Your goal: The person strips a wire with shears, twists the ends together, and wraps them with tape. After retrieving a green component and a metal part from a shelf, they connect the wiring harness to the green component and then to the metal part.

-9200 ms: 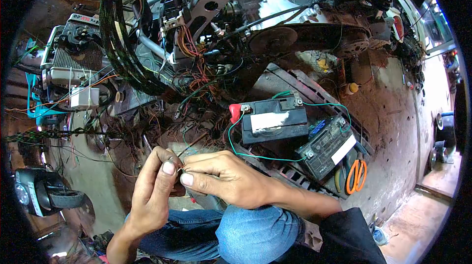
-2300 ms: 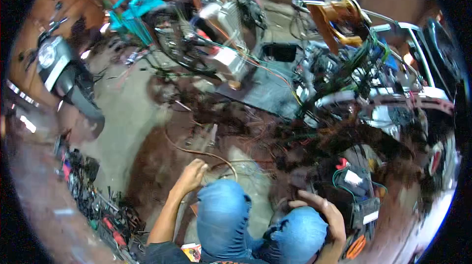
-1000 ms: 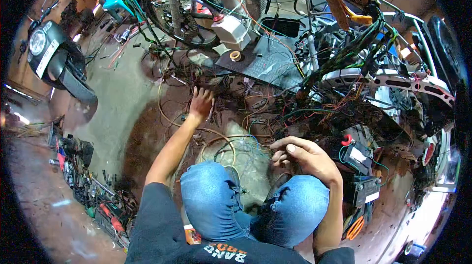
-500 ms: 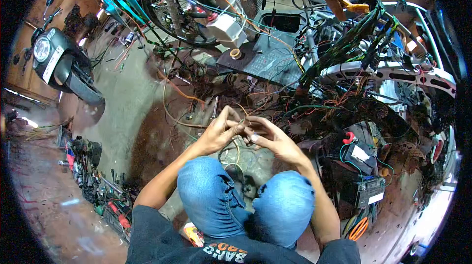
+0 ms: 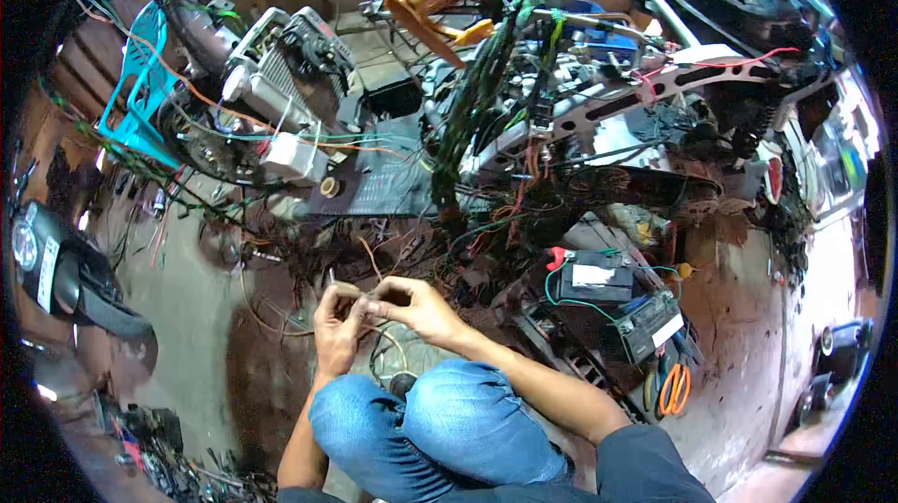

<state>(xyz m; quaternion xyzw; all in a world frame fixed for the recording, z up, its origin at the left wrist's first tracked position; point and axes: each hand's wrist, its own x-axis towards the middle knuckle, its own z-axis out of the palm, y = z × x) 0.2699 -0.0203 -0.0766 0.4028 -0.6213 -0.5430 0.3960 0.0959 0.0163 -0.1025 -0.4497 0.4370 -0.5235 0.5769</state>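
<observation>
Both hands meet in front of the knees, near the centre of the view. My left hand (image 5: 338, 323) is closed in a pinch, with a short thin metallic tip standing up beside its fingers. Touching it from the right, my right hand (image 5: 412, 309) pinches at the same spot. A thin orange-brown wire (image 5: 371, 258) rises from between the fingertips. What else the fingers hold is too small to make out. Below the hands, looped cables (image 5: 388, 346) lie on the floor.
Beyond the hands is a stripped vehicle frame (image 5: 645, 91) with a thick wire bundle (image 5: 486, 82). Batteries (image 5: 596, 280) stand at the right, near orange cable coils (image 5: 674, 389). A turquoise chair (image 5: 140, 82) and a scooter (image 5: 70, 283) are at the left.
The view has turned to the right, so the frame and batteries sit further left. The hands remain together; my left hand is more upright and the metallic tip now shows beside it.
</observation>
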